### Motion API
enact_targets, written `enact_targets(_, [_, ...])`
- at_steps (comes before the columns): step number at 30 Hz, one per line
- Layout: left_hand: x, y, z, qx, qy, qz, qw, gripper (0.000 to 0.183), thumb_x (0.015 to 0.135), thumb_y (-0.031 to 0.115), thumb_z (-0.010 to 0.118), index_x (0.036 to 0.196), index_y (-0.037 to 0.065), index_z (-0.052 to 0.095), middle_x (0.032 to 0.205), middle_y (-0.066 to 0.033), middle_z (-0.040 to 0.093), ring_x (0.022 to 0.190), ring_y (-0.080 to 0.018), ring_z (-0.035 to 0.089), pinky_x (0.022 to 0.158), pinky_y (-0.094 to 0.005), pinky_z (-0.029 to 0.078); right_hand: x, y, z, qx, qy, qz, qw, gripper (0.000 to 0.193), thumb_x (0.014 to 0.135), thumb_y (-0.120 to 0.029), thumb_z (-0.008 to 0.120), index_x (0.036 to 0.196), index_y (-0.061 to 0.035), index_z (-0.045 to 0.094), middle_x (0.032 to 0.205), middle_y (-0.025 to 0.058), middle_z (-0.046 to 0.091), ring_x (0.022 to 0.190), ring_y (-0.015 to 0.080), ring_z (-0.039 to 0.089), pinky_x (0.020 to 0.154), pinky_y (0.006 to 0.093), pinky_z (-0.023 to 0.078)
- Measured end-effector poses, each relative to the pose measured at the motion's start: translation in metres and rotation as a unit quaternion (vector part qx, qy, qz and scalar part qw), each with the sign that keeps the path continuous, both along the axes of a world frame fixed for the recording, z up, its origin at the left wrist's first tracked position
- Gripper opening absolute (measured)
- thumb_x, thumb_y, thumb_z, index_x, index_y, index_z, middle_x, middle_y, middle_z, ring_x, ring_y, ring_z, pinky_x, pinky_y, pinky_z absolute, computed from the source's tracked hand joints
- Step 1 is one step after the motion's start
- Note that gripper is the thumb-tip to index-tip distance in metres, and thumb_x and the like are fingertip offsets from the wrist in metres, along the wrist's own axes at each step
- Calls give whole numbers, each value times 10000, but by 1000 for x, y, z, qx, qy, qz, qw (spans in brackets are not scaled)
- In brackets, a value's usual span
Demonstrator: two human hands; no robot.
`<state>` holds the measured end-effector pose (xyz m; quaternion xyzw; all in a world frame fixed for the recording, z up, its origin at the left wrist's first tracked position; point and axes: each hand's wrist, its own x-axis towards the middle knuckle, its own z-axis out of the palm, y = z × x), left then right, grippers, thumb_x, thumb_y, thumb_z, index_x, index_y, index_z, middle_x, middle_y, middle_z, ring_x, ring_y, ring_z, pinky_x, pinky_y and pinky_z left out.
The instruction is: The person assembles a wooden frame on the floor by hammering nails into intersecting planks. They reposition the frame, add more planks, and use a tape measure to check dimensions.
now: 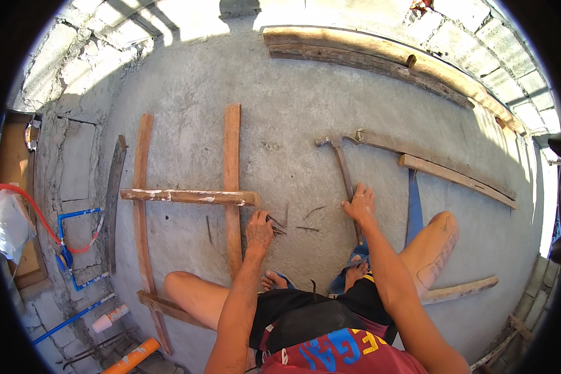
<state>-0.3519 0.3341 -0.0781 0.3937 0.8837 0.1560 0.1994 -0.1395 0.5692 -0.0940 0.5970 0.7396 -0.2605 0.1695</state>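
My left hand is low over the concrete floor, its fingers curled together at a small cluster of dark nails. Several more loose nails lie just right of it. My right hand rests over the wooden handle of a claw hammer, thumb apart and fingers stretched forward rather than wrapped round it. The hammer lies on the floor, head pointing away from me. Left of my left hand, a paint-flecked wooden crosspiece lies across two long wooden strips, the right strip and the left strip.
Wooden pieces lie to the right, near a blue strip. Long timbers line the far wall. Blue pipes, a red hose and an orange pipe are at left. Another board sits beside my right leg.
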Motion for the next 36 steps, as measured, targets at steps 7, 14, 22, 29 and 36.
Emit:
enact_targets(7, [-8,-53,34,3,-50,151,987,285,819,8,700,1096,32,639,981,-132,654,913,-340,660,809,-412,532,-8,8,-2,-9,-14,-27,999,809,741,-247,754,1402,-37,336,1359,257,392,1282,450,417,1001,515,466])
enact_targets(14, [55,0,-3,137,19,-202,970,280,784,-2,697,1052,76,669,1007,-76,650,956,-269,646,803,-409,525,-15,20,0,-16,-19,-41,999,887,670,-271,844,1369,-19,359,1336,289,428,1223,468,489,1010,501,470])
enact_targets(22, [94,0,-44,108,63,-258,958,272,806,-18,650,1074,30,645,951,-110,652,912,-283,650,763,-383,532,-5,18,9,-5,39,-17,999,830,655,-308,874,1284,-4,426,1296,277,474,1208,458,521,987,492,483])
enact_targets(29, [74,39,-8,154,-425,351,820,411,917,101,658,1282,-49,543,1008,-148,672,892,-219,678,770,-361,582,-14,19,15,-28,27,-34,999,830,673,-306,869,1307,-14,420,1292,253,494,1205,442,531,1004,489,480])
enact_targets(36, [53,89,8,214,-399,475,755,472,896,130,722,1312,-4,545,1128,-132,680,971,-219,679,815,-317,588,-9,21,13,-16,30,-21,999,868,681,-346,862,1332,-7,399,1330,288,459,1225,460,513,1010,496,474])
